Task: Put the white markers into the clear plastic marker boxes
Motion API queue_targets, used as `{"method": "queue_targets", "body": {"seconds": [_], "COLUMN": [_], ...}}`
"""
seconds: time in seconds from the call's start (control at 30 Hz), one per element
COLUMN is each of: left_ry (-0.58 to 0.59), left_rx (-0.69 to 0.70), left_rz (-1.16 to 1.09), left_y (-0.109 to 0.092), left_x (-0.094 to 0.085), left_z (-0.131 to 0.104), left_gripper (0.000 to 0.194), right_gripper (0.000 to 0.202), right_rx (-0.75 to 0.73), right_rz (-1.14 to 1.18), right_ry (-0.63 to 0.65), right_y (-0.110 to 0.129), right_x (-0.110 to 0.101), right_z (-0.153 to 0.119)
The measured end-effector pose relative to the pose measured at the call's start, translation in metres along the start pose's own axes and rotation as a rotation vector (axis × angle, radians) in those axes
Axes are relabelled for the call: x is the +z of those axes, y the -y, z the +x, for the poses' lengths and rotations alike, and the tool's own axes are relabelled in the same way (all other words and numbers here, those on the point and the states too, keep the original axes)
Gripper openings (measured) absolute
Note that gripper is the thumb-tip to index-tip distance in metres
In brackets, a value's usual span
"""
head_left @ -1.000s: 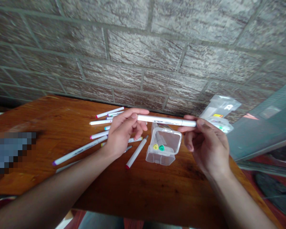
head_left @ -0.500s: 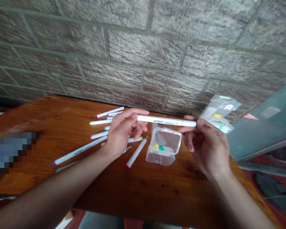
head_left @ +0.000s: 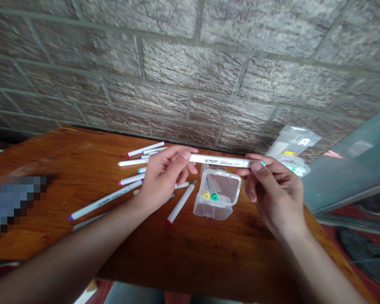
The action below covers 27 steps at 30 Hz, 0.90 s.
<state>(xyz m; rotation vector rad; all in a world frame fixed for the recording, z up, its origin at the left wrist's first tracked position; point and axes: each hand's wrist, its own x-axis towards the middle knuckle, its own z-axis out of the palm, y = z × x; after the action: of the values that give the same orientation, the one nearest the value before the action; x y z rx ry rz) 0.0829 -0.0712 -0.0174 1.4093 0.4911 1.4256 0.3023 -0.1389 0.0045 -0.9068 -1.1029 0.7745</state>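
Note:
A white marker pen (head_left: 221, 161) with dark print along its barrel is held level above the table. My left hand (head_left: 164, 177) pinches its left end between thumb and fingers. My right hand (head_left: 275, 190) grips the other end, where a bit of teal tip shows past the thumb. Just below the pen stands a clear plastic case (head_left: 213, 211), open at the top, with a yellow-ended marker (head_left: 206, 194) and a green-ended marker (head_left: 214, 196) inside. A red-ended marker (head_left: 181, 203) lies to the left of the case.
Several more markers, one with a purple end (head_left: 104, 200), are spread around and behind my left hand on the wooden table (head_left: 183, 253). A clear plastic lid or container (head_left: 293, 143) stands at the back right. A brick-patterned wall (head_left: 164, 84) borders the table's far side.
My left hand has shifted slightly right along the pen. My right thumb has slid inward, and the pen's teal end now shows beyond it.

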Motion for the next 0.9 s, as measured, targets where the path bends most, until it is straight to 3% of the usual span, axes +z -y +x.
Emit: {"method": "queue_targets", "body": {"seconds": [0.9], "left_ry": [-0.008], "left_rx": [0.094], "left_rz": [0.237], "left_y": [-0.004], "left_x": [0.0055], "left_z": [-0.0012], "left_gripper": [0.015], "right_gripper": [0.016], "right_rx": [-0.056], "right_rz": [-0.069], "right_ry": [0.02], "right_y": [-0.0074], "right_x": [-0.0043], "right_z": [-0.0035]}}
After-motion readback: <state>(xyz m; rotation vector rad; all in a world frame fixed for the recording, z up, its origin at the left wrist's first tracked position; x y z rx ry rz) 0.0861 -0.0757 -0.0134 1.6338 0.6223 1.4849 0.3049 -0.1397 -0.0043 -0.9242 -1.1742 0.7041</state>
